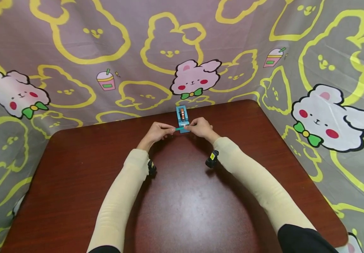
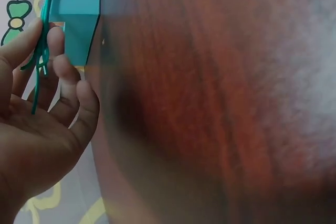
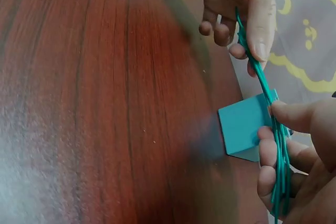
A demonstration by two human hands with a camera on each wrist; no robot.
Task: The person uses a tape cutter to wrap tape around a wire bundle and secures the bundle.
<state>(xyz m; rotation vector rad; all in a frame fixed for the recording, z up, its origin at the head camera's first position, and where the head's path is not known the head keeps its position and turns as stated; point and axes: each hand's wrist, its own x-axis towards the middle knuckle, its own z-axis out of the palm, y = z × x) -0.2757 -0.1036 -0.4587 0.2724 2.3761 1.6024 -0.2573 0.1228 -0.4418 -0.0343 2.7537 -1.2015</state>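
A bundle of thin green wires (image 1: 179, 129) is stretched between both hands in front of a blue tape dispenser (image 1: 187, 114). My left hand (image 1: 159, 132) pinches one end between thumb and forefinger, its other fingers loosely bent; loose wire ends (image 2: 35, 90) hang by the palm in the left wrist view. My right hand (image 1: 202, 128) pinches the bundle further along with thumb and fingers, and several strands (image 3: 280, 169) run down across its fingers. Behind the hands, the dispenser (image 3: 244, 124) stands on the table with an orange-brown roll (image 1: 182, 114) in it. The fingers partly hide its near end.
A dark red-brown wooden table (image 1: 80, 175) lies beneath the arms. Patterned cloth walls (image 1: 131, 45) rise along its back and sides, close behind the dispenser. Black wrist cameras (image 1: 211, 160) hang under the pale sleeves.
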